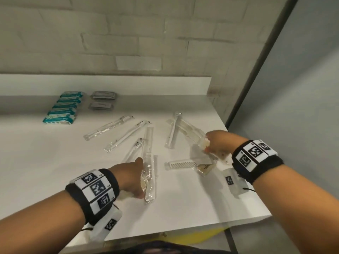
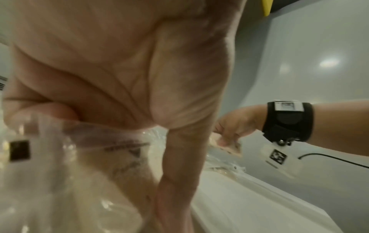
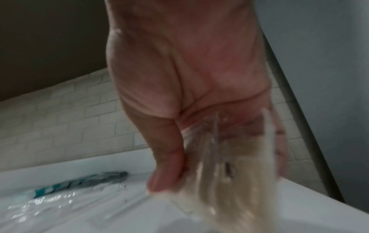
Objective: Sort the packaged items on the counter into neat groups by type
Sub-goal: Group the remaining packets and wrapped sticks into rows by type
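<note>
My left hand (image 1: 134,177) grips the near end of a cream comb in a clear wrapper (image 1: 149,169) that lies lengthwise on the white counter (image 1: 55,162). In the left wrist view its fingers (image 2: 46,113) curl over that wrapper (image 2: 89,173). My right hand (image 1: 217,143) pinches the end of a second wrapped comb (image 1: 185,126), blurred in the right wrist view (image 3: 225,165) beside the thumb (image 3: 165,173). A wrapped toothbrush (image 1: 172,131) lies across it. A third wrapped comb (image 1: 183,164) lies between my hands. Three more wrapped toothbrushes (image 1: 108,128) lie mid-counter.
A row of teal packets (image 1: 63,107) and two grey packets (image 1: 103,100) sit at the back left by the upstand. The counter's right edge (image 1: 244,162) drops off beside a grey wall. Bare counter lies at the left and front.
</note>
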`<state>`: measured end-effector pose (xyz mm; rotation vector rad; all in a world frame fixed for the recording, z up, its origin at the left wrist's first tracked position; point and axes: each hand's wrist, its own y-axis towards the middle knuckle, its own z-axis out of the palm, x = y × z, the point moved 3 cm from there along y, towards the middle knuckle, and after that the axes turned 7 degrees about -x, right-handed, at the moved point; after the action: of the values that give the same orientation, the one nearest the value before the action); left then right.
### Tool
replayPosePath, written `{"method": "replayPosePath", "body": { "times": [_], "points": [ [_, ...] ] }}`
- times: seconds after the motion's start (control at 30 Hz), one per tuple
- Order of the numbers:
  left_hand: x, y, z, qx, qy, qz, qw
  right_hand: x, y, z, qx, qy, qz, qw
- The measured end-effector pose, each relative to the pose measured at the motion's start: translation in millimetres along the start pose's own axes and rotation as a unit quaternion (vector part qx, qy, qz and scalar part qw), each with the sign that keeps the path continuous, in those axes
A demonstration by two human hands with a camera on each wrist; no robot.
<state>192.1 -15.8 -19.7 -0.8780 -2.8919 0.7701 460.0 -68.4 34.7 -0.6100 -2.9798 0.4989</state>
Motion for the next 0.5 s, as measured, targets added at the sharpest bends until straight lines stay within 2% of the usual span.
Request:
{"method": "replayPosePath", "body": {
  "times": [0.07, 0.13, 0.27, 0.37, 0.5],
  "points": [
    [3, 3, -4, -0.009, -0.013, 0.006, 1.0, 2, -11, 12, 0.067, -0.055, -0.02, 0.996],
    [8, 5, -12, -0.029, -0.014, 0.009, 0.999, 9, -16, 22, 0.102, -0.019, -0.036, 0.994],
    [22, 9, -28, -0.047, -0.054, -0.012, 0.997, 17, -11, 19, 0.082, 0.038, -0.064, 0.994],
    [34, 10, -39, -0.076, -0.102, -0.031, 0.991, 5, -10, 16, 0.062, -0.013, -0.046, 0.997],
    [40, 10, -42, -0.11, -0.159, -0.037, 0.98, -8, -12, 31, 0.078, -0.061, -0.032, 0.995]
  ]
}}
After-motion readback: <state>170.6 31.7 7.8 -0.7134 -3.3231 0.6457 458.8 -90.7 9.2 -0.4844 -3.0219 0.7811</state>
